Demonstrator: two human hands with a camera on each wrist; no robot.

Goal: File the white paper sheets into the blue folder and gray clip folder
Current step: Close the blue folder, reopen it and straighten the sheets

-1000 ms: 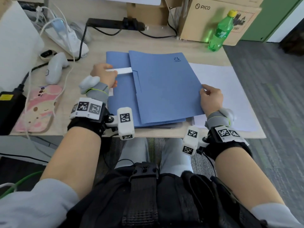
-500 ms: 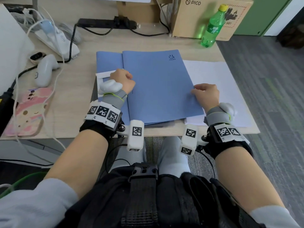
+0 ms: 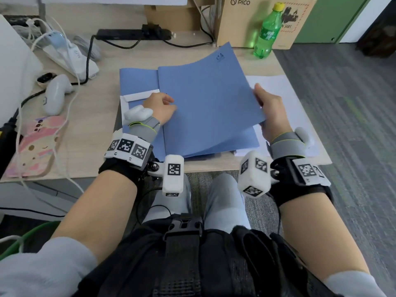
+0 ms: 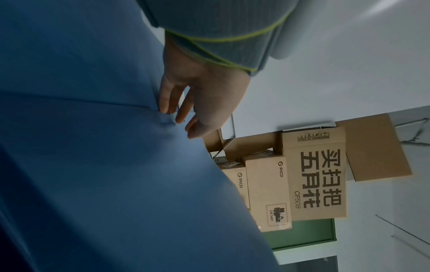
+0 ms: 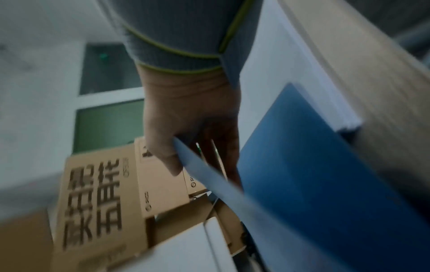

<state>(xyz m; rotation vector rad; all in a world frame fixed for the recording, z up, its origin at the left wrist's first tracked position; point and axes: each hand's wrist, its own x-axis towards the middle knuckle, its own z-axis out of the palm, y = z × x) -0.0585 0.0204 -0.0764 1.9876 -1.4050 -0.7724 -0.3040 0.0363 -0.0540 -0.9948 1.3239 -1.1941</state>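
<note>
Blue folder (image 3: 205,103) lay on the wooden desk (image 3: 96,129) in front of the person, its front cover raised at the right edge and curving up off the leaves beneath; what it held inside could not be made out. White paper sheets (image 3: 285,97) lay flat on the desk just to its right, partly tucked under its lower right corner. The right hand (image 3: 271,113) pinched the cover's right edge, thumb on top and fingers underneath, lifting it. The left hand (image 3: 159,107) rested near the folder's spine with fingers loosely curled, fingertips touching the blue cover and gripping nothing. A white strip (image 3: 139,96) showed just beyond that hand. Behind stood a green bottle (image 3: 267,31) beside a cardboard box (image 3: 240,20).
</note>
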